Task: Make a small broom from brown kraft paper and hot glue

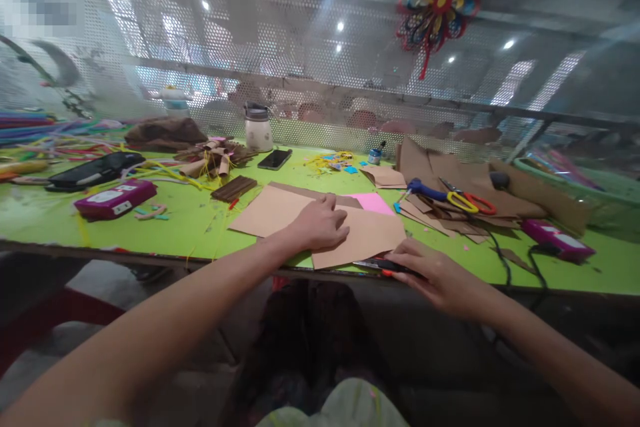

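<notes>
My left hand [323, 223] lies on brown card sheets at the table's front, its fingers apart and slightly bent, pressing down. Under it, one light brown sheet [273, 212] reaches left and another brown sheet [367, 233] reaches right, past the front edge. A pink sheet [375, 203] shows from beneath them. My right hand [430, 273] is closed around a bladed tool with a black and red handle [390, 267]. Its metal blade lies close to the front sheet's lower edge; whether it touches is unclear. The fingers hide part of the handle.
Scissors [470, 201], a blue-handled tool [425, 189] and brown card pieces [440, 217] lie on the right. Purple boxes [116, 199] sit at both sides; black cables hang over the front edge. Behind are a phone [275, 159], a cup [258, 130] and a small bottle [375, 155].
</notes>
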A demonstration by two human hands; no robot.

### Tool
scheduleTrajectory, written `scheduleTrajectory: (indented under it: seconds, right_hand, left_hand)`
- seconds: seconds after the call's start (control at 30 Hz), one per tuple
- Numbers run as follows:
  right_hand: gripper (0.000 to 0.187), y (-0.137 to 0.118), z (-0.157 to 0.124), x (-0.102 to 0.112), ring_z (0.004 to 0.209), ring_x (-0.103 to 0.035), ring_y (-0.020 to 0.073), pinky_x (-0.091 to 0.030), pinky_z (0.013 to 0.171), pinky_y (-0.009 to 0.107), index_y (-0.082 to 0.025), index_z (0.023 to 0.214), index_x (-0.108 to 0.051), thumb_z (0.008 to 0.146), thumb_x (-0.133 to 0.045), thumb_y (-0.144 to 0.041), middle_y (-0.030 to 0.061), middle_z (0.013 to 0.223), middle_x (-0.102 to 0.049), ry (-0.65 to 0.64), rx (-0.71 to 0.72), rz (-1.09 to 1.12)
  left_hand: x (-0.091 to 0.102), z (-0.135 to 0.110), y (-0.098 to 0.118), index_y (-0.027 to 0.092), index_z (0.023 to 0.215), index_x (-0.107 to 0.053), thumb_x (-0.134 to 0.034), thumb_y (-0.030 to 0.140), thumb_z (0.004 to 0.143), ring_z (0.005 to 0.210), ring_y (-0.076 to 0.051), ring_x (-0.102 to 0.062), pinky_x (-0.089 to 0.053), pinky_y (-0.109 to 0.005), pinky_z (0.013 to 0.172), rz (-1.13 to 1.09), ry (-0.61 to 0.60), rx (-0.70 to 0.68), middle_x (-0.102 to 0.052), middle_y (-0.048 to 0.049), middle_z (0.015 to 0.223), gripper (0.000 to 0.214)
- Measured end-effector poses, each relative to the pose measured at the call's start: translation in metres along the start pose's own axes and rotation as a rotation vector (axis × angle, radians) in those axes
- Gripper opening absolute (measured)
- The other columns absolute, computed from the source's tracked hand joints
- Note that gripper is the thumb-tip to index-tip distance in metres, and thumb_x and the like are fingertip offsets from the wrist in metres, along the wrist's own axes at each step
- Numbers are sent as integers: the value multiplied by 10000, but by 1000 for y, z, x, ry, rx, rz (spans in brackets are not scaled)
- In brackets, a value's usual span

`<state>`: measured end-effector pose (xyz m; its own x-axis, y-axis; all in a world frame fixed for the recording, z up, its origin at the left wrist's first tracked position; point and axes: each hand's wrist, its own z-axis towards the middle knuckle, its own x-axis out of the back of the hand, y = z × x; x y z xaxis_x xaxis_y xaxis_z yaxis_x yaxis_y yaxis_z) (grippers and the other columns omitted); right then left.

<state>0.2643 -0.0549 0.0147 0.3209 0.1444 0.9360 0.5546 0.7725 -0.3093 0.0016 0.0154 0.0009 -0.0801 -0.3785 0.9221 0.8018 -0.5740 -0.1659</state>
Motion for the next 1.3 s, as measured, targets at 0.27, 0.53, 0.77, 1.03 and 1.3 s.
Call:
scheduleTrajectory:
  seconds: [0.27,0.53,0.77,1.03,1.3]
  right_hand:
    - [285,9,5,1,920,-549,198,-474,815,341,-179,1169,-584,960,-419,-283,111,1009,-559,10,58,45]
    - [315,9,-1,-2,938,-567,203,-487,833,346,-201,1226,-568,955,-420,-261,117,1041,-571,26,64,71]
    - [284,6,2,3,894,-575,192,-484,804,322,-195,1142,-617,953,-429,-296,102,990,-580,21,50,89]
    - [298,2,-2,5,918,-563,187,-470,815,315,-180,1168,-596,965,-409,-293,106,1006,-579,-20,48,115]
    - [292,-8,11,1,877,-575,191,-478,787,321,-171,1091,-638,958,-424,-317,107,968,-595,-19,58,123]
  left_hand:
    - [-4,0,1,109,910,-653,-342,346,939,960,-288,-477,-357,-407,812,93,17,-169,-602,-130,792,392]
    - [-1,-1,3,104,896,-658,-335,307,947,952,-284,-476,-351,-408,797,132,22,-197,-631,-137,803,384]
    - [0,0,4,94,917,-656,-328,305,948,958,-285,-479,-353,-404,796,154,22,-197,-631,-148,825,392]
    - [3,0,5,99,903,-655,-329,301,941,951,-280,-491,-359,-400,803,161,14,-178,-633,-149,812,386]
    - [4,0,6,93,910,-662,-335,313,937,940,-282,-500,-373,-401,797,145,9,-162,-627,-158,824,395]
